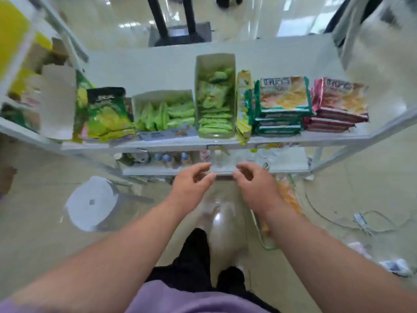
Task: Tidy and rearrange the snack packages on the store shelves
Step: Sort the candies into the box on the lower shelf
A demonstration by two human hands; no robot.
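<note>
Looks maybe halfway: cracker stacks [284, 109] on the right of the top shelf [316, 137] sit neat, left-side bags [106, 111] lean messy, and left hand [191, 184] and right hand [257, 184] hover near, fingers loosely curled, holding nothing.

Both the left hand [191, 180] and right hand [256, 181] hover loosely curled, holding nothing, near the shelf [158, 143] carrying green-edged packets [283, 102] and pink-edged packets [340, 102].
</note>
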